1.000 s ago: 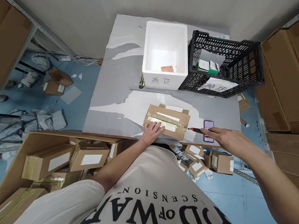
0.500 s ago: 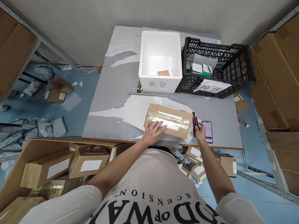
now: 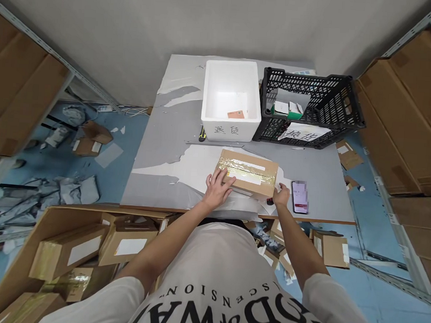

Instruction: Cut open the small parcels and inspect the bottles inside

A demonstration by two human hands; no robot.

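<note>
A taped cardboard box (image 3: 249,171) with white labels lies on the table in front of me, slightly askew. My left hand (image 3: 217,190) grips its near left corner, with fingers spread over the taped top. At the right end of the box is my right hand (image 3: 281,195), closed round a red and black utility knife (image 3: 270,201). Most of the knife is hidden by the hand and the box; its blade cannot be made out. A phone (image 3: 300,197) lies on the table just right of that hand.
Behind the box stand a white foam bin (image 3: 230,130) and a black plastic crate (image 3: 312,138) holding small boxes. A yellow and black cutter (image 3: 202,134) lies beside the bin. A large carton (image 3: 51,215) of parcels is at my left; stacked cartons (image 3: 416,105) rise on the right.
My right hand has brought the utility knife down and left, against the near right end of the box. The left hand stays on the box, its fingers more spread.
</note>
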